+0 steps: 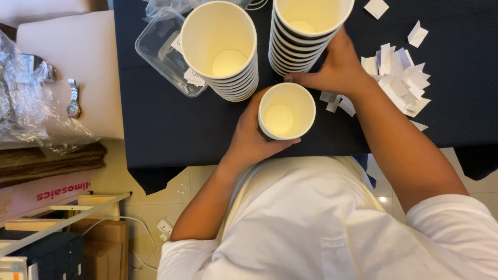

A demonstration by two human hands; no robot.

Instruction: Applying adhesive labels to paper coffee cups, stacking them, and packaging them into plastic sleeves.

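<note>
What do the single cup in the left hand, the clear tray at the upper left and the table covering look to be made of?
Single white cup in the left hand: likely paper, matte, with a rolled rim. Clear rectangular tray: thin plastic, glossy; the slips inside show through it. Dark navy table covering: apparently cloth, matte, its edge hanging unevenly at the near side.

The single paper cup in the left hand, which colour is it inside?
Cream white inside the single paper cup, gripped by the left hand; the head view shows it.
</note>
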